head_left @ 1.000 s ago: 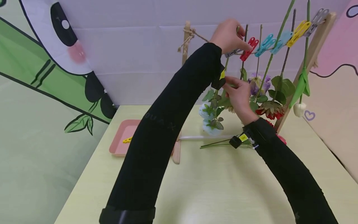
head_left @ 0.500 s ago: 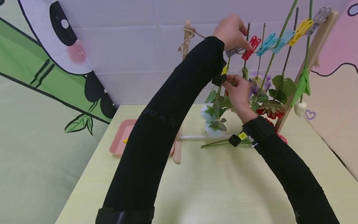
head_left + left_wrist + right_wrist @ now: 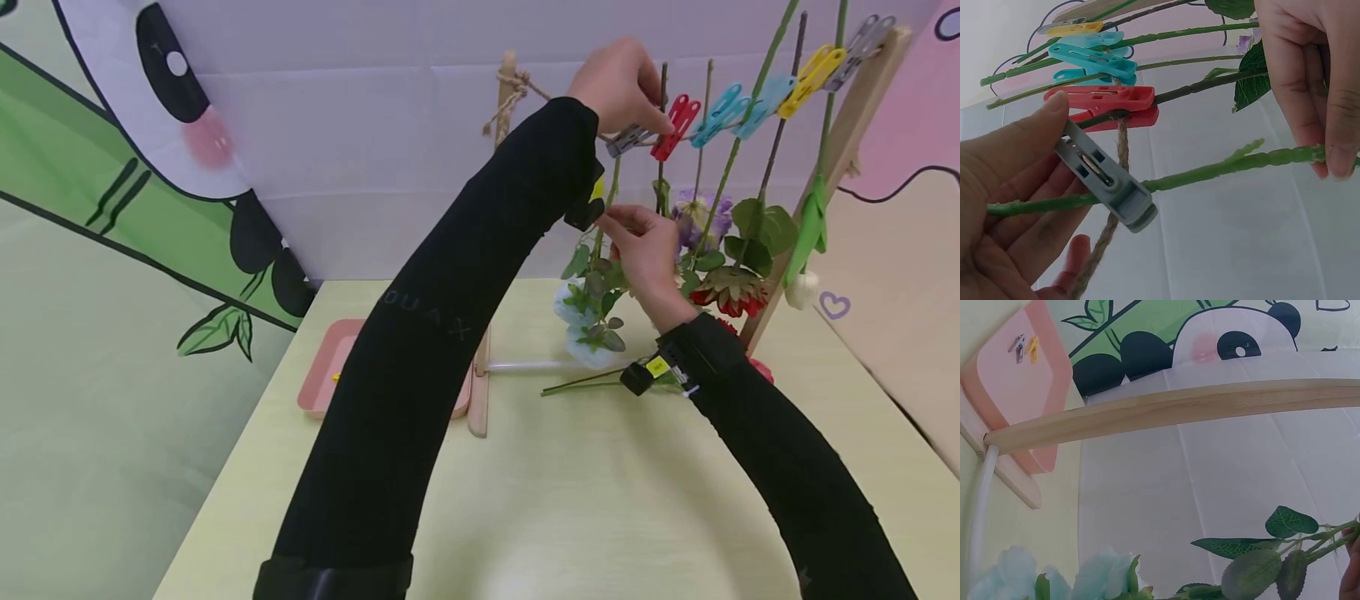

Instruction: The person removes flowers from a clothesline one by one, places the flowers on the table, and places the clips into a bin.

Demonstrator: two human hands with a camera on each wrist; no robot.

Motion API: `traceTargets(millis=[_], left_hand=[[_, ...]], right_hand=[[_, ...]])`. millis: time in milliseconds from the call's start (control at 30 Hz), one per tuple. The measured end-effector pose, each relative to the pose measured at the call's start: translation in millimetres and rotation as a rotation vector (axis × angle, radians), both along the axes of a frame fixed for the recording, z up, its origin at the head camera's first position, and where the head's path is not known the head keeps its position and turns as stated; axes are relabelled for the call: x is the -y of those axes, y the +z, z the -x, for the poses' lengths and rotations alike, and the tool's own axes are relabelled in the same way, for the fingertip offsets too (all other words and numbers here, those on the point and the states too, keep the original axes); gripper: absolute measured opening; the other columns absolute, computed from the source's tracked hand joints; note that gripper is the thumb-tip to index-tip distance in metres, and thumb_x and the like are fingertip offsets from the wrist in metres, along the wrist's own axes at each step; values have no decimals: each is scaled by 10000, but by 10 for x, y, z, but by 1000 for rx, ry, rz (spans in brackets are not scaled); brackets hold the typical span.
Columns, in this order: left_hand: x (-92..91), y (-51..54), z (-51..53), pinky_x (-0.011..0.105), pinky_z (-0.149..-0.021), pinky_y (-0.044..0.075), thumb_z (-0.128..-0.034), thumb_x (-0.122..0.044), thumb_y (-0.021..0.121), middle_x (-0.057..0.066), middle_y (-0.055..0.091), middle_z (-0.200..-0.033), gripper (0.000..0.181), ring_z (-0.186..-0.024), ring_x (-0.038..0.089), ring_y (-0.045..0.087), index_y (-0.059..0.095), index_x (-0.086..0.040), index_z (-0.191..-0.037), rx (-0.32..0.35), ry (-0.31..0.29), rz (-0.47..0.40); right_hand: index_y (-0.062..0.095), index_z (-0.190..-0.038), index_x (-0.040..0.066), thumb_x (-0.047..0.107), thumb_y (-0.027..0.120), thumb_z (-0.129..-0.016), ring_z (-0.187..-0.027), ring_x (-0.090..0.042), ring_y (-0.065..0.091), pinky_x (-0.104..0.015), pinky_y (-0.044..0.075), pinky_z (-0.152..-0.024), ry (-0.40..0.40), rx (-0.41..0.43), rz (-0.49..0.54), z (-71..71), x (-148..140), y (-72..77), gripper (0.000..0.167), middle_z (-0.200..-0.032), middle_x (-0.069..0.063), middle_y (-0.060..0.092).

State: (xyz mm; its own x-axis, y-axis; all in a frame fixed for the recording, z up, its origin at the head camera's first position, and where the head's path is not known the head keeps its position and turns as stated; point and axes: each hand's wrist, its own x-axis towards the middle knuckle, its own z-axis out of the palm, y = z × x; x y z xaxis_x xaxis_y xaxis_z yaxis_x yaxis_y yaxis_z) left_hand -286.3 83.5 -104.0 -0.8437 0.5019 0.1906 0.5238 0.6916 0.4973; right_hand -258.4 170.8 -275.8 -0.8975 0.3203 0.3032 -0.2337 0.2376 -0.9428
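Observation:
In the left wrist view my left hand (image 3: 1016,169) pinches the handle end of a grey clothespin (image 3: 1107,178), thumb on top. The clothespin sits across a green flower stem (image 3: 1210,170) where it crosses the twine (image 3: 1124,147). Farther along that stem, my right hand (image 3: 648,250) pinches it between thumb and fingers. The stem's pale blue flowers (image 3: 576,307) hang head down below my right hand, with leaves (image 3: 1254,572) around them. Close beside the grey clothespin, a red clothespin (image 3: 1110,100) clips a darker stem to the twine.
Blue, yellow and grey clothespins hold more upside-down flowers, including a red one (image 3: 731,292) and a white tulip (image 3: 802,290). The twine spans a wooden frame (image 3: 862,108). Cut stems (image 3: 577,385) lie on the table (image 3: 570,500). A pink tray (image 3: 322,367) with clothespins stands left.
The blue flowers have shifted slightly right, and my right hand has moved a little with the stem. My left hand stays at the grey clothespin.

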Motion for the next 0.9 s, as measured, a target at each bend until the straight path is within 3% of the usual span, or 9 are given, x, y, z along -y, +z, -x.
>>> traceTargets(millis=[200, 467, 900], left_hand=[[-11, 0, 7, 142, -827, 446, -827, -253, 646, -20, 593, -938, 268, -850, 97, 479, 700, -111, -1048, 4, -5, -8], [9, -29, 58, 140, -836, 447, -824, -220, 649, 21, 641, -1015, 325, -891, 99, 529, 658, -112, -1130, -62, -83, -33], [36, -55, 64, 128, -867, 435, -852, -182, 619, 73, 605, -1144, 484, -1016, 144, 556, 502, -119, -1318, -18, -119, -92]], right_hand=[[680, -988, 69, 274, 651, -848, -477, -75, 444, -199, 355, -473, 9, -11, 23, -14, -23, -9, 250, -617, 103, 551], [691, -1002, 70, 290, 656, -834, -464, -78, 449, -195, 337, -445, 31, -36, 54, -31, -17, 2, 279, -709, 115, 624], [668, -1020, 44, 270, 628, -863, -467, -79, 445, -191, 362, -466, 71, -42, -2, -97, -44, 38, 278, -676, 107, 586]])
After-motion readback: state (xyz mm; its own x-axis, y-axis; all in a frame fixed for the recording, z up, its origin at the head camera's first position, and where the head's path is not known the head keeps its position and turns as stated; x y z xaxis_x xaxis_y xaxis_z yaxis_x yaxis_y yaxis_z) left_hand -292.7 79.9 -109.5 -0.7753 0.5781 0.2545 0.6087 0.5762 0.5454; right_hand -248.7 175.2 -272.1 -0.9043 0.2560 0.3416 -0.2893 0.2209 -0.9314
